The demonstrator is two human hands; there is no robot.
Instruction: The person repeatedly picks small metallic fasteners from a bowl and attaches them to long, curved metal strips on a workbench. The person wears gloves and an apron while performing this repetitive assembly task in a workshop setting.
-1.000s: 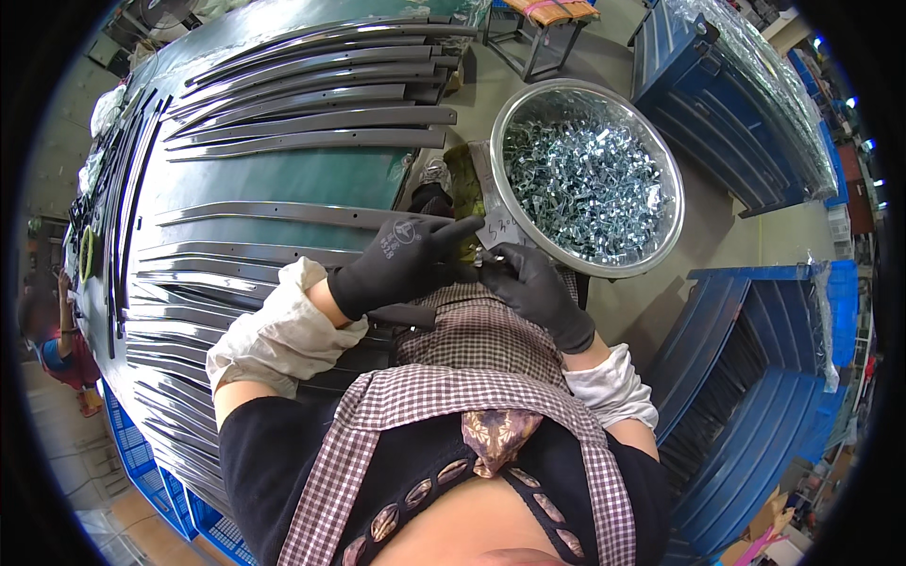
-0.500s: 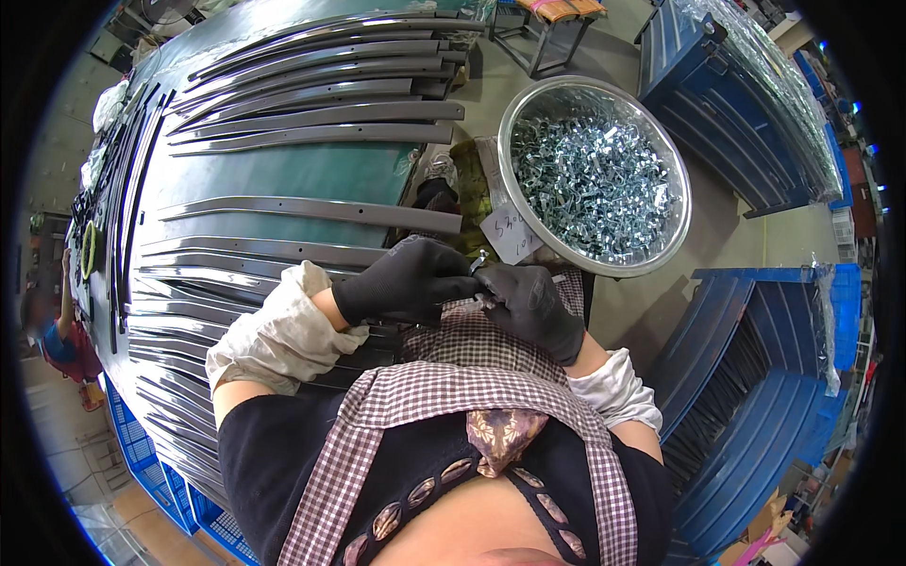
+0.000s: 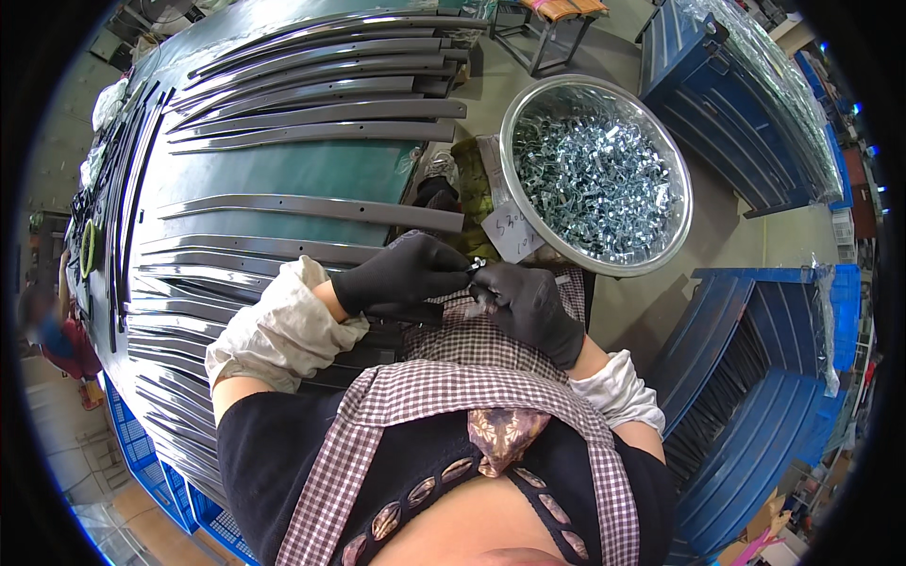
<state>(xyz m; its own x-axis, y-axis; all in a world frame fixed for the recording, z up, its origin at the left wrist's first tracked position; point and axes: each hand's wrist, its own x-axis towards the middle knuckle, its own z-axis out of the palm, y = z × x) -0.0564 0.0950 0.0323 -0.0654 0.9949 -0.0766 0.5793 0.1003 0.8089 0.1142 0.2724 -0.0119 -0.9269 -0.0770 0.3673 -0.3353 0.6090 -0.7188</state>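
Note:
My left hand (image 3: 404, 274), in a black glove, pinches a small shiny metal clip (image 3: 477, 265) with its fingertips. Facing it, my right hand (image 3: 528, 307), gloved the same way, has its fingers curled in against the clip. Pale bits show below the right fingertips, too small to make out. Just beyond the hands, to the right, a large round metal bowl (image 3: 681, 222) holds a heap of small shiny metal clips (image 3: 595, 179). Close by on the left, a long dark grey strip with small holes (image 3: 311, 206) lies on the green-topped table (image 3: 293, 170).
More dark strips (image 3: 311, 123) lie in rows at the far side and near left of the table. A card with handwriting (image 3: 510, 232) leans against the bowl. Blue metal bins (image 3: 746, 396) stand at the right. A person (image 3: 66, 340) is at the far left.
My fingertips have drawn closer together, and the metal clip between them has dropped slightly and tilted. The left fingers are now straighter. The card by the bowl has shifted a little.

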